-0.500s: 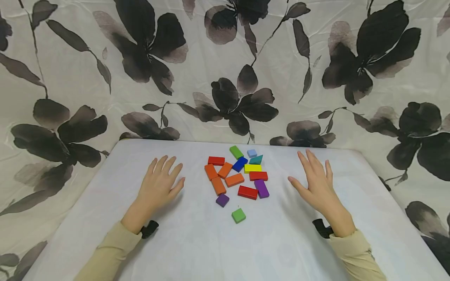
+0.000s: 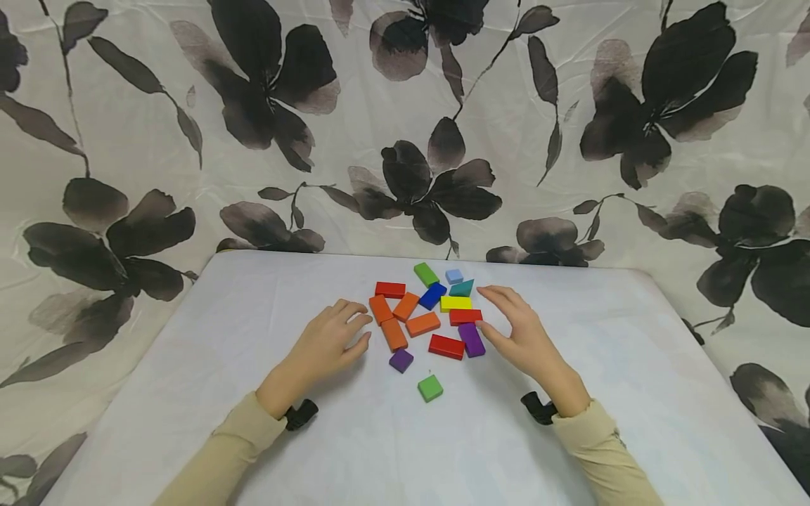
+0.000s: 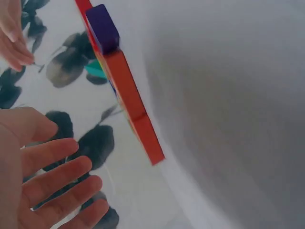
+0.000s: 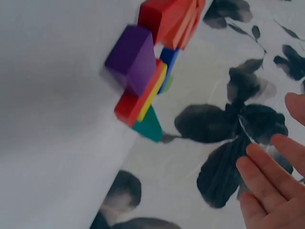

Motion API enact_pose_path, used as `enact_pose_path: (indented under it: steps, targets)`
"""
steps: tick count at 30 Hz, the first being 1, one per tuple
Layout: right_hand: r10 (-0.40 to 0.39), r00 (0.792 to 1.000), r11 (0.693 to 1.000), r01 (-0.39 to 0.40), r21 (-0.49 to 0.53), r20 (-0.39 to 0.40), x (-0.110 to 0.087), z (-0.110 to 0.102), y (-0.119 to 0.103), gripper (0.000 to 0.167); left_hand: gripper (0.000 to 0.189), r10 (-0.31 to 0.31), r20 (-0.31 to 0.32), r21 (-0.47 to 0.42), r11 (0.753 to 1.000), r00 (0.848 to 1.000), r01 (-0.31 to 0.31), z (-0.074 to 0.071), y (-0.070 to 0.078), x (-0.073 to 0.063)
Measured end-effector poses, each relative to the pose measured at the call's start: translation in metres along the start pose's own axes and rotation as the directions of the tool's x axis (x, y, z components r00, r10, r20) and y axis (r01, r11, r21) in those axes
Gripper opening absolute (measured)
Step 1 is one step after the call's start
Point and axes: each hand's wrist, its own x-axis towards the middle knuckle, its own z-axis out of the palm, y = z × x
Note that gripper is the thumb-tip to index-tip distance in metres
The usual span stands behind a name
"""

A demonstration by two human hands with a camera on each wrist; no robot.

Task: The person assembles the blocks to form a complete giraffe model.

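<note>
Wooden toy blocks lie in a loose cluster mid-table in the head view. My left hand (image 2: 329, 341) is at the cluster's left side, nearest two orange blocks (image 2: 381, 309), its fingers relaxed and holding nothing. On the right, my right hand (image 2: 525, 334) hovers beside a red block (image 2: 465, 318) and a purple block (image 2: 471, 340), thumb and fingers apart with nothing between them. The left wrist view shows the left hand's fingers (image 3: 62, 191) spread apart from the orange blocks. A teal triangular block (image 4: 150, 125) and a yellow block (image 4: 151, 95) appear in the right wrist view.
The white table (image 2: 405, 450) ends at a floral cloth (image 2: 405, 91) hanging behind it. A green block (image 2: 430, 388) and a small purple block (image 2: 401, 360) lie nearer the front. A light blue block (image 2: 453, 276) sits at the back.
Both hands have moved inward toward the blocks, the left one rightward and the right one leftward. Their fingers are a little more bent than before. The blocks have stayed in place.
</note>
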Motion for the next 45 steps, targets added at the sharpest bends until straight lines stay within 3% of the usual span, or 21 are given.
enact_pose_path:
  steps: [8, 15, 20, 25, 28, 31, 37, 45]
  targets:
    - [0.086, 0.981, 0.994, -0.097, 0.057, 0.172, 0.009, 0.028, -0.007, 0.037, 0.022, -0.027, 0.165, -0.111, 0.993, 0.986, 0.046, 0.019, 0.004, 0.014]
    - [0.187, 0.932, 0.982, -0.19, -0.023, 0.31, 0.011, 0.048, -0.008, 0.03, 0.03, 0.091, 0.29, -0.2, 0.979, 0.953, -0.033, 0.027, 0.0, 0.017]
    - [0.204, 0.918, 0.979, -0.191, -0.072, 0.34, 0.009, 0.055, -0.006, 0.029, 0.032, 0.148, 0.334, -0.237, 0.969, 0.931, -0.069, 0.032, -0.003, 0.019]
    - [0.189, 0.925, 0.981, -0.162, -0.107, 0.33, 0.01, 0.058, -0.007, 0.027, 0.033, 0.15, 0.36, -0.256, 0.965, 0.921, -0.057, 0.035, -0.003, 0.023]
    - [0.181, 0.93, 0.982, -0.153, -0.11, 0.32, 0.011, 0.059, -0.008, 0.025, 0.028, 0.131, 0.369, -0.255, 0.966, 0.92, -0.035, 0.034, -0.002, 0.024]
    - [0.169, 0.934, 0.984, -0.14, -0.113, 0.314, 0.012, 0.06, -0.008, 0.022, 0.021, 0.112, 0.352, -0.228, 0.973, 0.929, -0.031, 0.032, -0.002, 0.022]
    - [0.171, 0.927, 0.983, -0.137, -0.124, 0.333, 0.011, 0.059, -0.01, 0.019, 0.011, 0.115, 0.295, -0.155, 0.985, 0.948, -0.071, 0.022, -0.006, 0.012]
    - [0.086, 0.924, 0.989, -0.034, -0.143, 0.372, 0.0, 0.05, -0.015, 0.016, 0.009, 0.056, 0.328, -0.086, 0.996, 0.943, -0.029, 0.007, -0.007, -0.01]
